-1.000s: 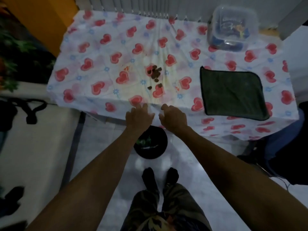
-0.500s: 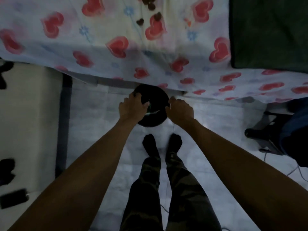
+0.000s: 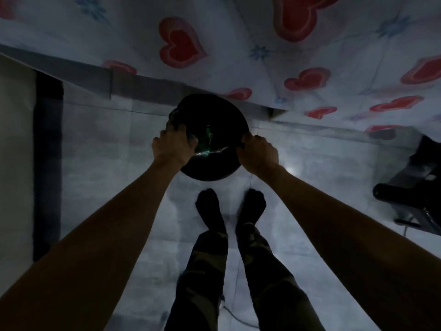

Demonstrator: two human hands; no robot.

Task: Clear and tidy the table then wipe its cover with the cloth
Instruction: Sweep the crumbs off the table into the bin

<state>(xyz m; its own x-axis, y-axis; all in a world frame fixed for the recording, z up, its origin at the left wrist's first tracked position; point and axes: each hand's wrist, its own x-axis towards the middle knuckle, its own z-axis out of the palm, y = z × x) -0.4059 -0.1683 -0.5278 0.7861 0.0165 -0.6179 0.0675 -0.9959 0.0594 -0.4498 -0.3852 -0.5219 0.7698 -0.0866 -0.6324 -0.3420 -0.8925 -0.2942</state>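
Compared with half a second ago the view sits lower and closer. The feet (image 3: 210, 206), in dark socks below camouflage trousers (image 3: 205, 271), fill more of the bottom, planted on the pale floor (image 3: 114, 144) just short of the bin (image 3: 210, 172). A second ago both hands were up at the table edge, fingers straight. Half a second ago they had reached the bin, and they are still there.

The left hand (image 3: 170, 145) grips the bin's left rim with its fingers curled over the edge into the inside. The right hand (image 3: 259, 151) grips the right rim the same way, knuckles up. It cannot be told whether the bin stands on the floor or is lifted off it.

Inside the bin lies something green (image 3: 208, 136), too dim for any label to be read.

The black round bin sits partly under the hanging edge of the cover (image 3: 214, 32), whose red hearts and blue flowers now span the top of the view. The cloth and the crumbs, seen on the cover half a second ago, have passed out of the top of the view. A black object (image 3: 410, 187) stands on the floor at the right, well apart from the bin.
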